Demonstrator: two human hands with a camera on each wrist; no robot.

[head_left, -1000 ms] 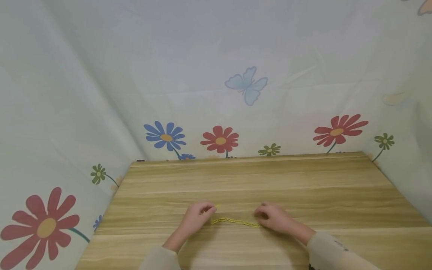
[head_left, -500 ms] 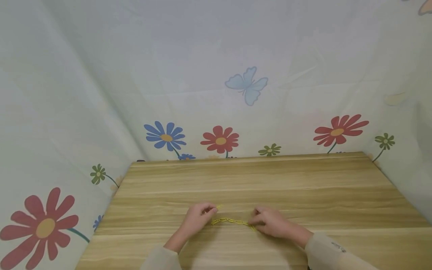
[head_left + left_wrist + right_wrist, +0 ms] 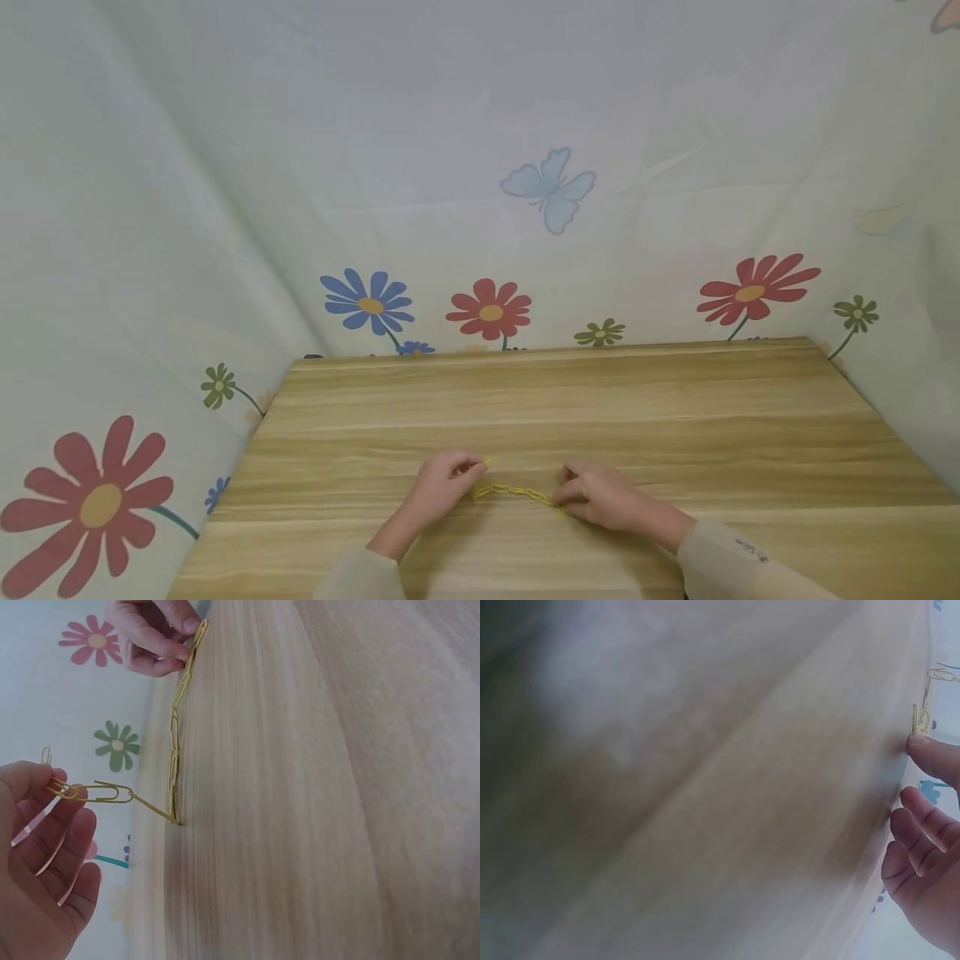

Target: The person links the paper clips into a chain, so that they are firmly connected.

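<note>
A chain of linked yellow paper clips (image 3: 513, 490) stretches between the two hands, its middle part lying on the wooden table (image 3: 555, 400). My left hand (image 3: 444, 482) pinches one end between thumb and index finger, raised off the table. In the left wrist view, a few paper clips (image 3: 105, 793) slope from those fingers down to the tabletop. At the other end, my right hand (image 3: 600, 496) pinches a paper clip close to the table surface. The right wrist view shows the thumb (image 3: 934, 757) against that end, with the other fingers loosely bent.
A pale cloth backdrop (image 3: 420, 208) printed with flowers and a butterfly hangs behind and along both sides of the table. The table's back edge (image 3: 555, 347) meets it.
My right hand has moved left and taken hold of the chain's right end. The left hand has barely moved, still holding its end.
</note>
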